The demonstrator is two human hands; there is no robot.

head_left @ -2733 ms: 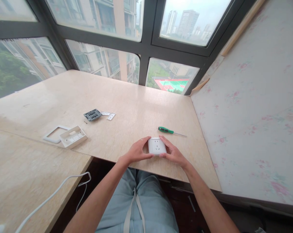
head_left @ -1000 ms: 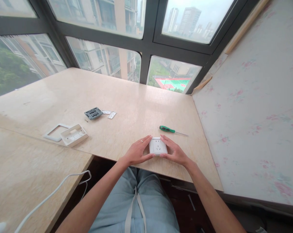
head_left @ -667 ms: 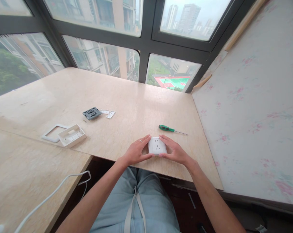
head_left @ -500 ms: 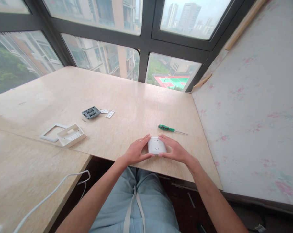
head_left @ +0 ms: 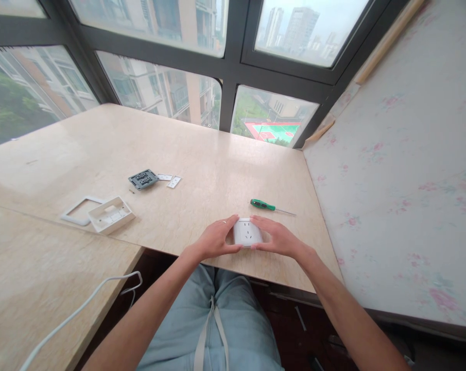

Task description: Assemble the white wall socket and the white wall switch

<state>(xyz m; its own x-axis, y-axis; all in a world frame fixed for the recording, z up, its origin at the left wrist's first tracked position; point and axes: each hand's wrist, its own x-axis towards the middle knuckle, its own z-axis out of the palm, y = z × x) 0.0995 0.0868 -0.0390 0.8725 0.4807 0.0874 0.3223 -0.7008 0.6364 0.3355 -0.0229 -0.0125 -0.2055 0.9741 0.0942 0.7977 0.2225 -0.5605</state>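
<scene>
A white wall socket (head_left: 247, 232) rests on the beige marble tabletop (head_left: 202, 154) near its front edge. My left hand (head_left: 213, 238) grips the socket's left side, thumb at the near edge and fingers curled over the far edge. My right hand (head_left: 279, 238) holds the right side the same way. The socket's face with its pin holes points up between my hands.
A green-handled screwdriver (head_left: 270, 207) lies just beyond my right hand. Farther left lie a white box (head_left: 111, 214), a white frame (head_left: 77, 210), a grey switch module (head_left: 143, 179) and two small white plates (head_left: 171, 180). A white cable (head_left: 82, 309) hangs off the lower left counter.
Both hands stay on the socket in the same spot; the fingers have closed a little tighter round its edges. The camera has shifted slightly.
</scene>
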